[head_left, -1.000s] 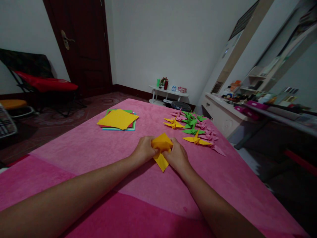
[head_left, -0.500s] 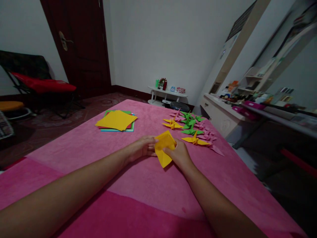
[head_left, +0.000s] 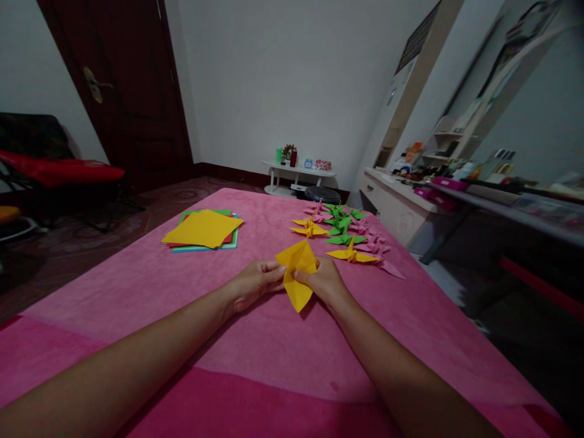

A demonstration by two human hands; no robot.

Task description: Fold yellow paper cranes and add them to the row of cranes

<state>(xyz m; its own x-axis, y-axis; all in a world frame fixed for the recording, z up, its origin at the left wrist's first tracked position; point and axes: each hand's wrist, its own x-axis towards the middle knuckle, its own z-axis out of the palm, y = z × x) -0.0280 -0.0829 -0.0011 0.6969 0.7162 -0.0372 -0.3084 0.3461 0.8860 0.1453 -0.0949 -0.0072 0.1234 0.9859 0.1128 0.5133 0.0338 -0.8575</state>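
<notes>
A partly folded sheet of yellow origami paper (head_left: 298, 295) is held between my two hands over the pink-covered table. My left hand (head_left: 259, 283) pinches its left edge, with the thumb near the crease. My right hand (head_left: 326, 278) grips the right side, its thumb pressed on the paper's middle. Just beyond the right hand lie folded paper cranes: a yellow crane (head_left: 351, 255), another yellow crane (head_left: 310, 228), several green cranes (head_left: 340, 226) and several pink cranes (head_left: 375, 244).
To the left lies a stack of coloured paper sheets (head_left: 203, 230), yellow on top. The pink cloth (head_left: 255, 340) covers the table. Beyond it stand a low white shelf (head_left: 298, 168) and a round dark stool (head_left: 323, 194). A cluttered dressing table (head_left: 396, 198) is at the right, a red chair (head_left: 59, 173) at the left.
The upper left part of the yellow paper has opened out into a pointed flap, and my left thumb has shifted near the crease. The view has turned slightly right.
</notes>
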